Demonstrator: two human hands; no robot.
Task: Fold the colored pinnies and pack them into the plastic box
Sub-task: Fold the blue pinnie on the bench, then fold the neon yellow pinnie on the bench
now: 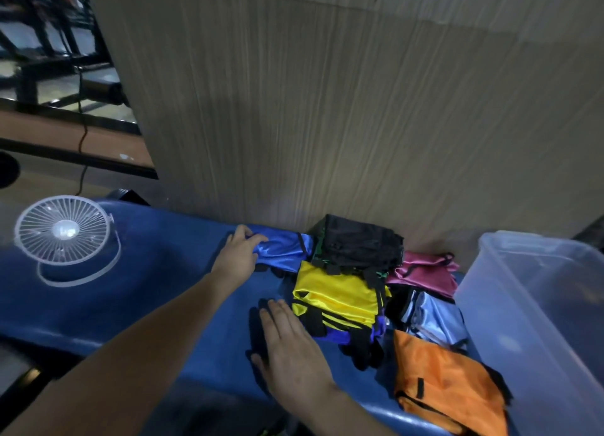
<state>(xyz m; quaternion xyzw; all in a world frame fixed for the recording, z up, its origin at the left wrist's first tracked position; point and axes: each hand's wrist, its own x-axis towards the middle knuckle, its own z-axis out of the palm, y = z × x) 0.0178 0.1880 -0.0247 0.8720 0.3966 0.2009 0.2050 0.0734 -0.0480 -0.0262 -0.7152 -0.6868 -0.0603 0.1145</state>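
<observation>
Left hand: the left hand [240,256] grips one end of the royal-blue pinny [287,251] on the blue surface [170,272].
Right hand: the right hand [287,347] lies flat, fingers spread, holding nothing.
Pinnies: yellow pinny [336,291], black pinny [359,242], pink, pale blue and orange pinny [447,383] heaped beside it (none boxed).
Plastic box: the plastic box [539,308] stands at right.
Writing: none readable, including on the white fan [63,236].

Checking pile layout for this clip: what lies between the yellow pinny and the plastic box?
In the head view, a pink pinny and a light blue pinny lie between the yellow pinny and the plastic box.
</observation>
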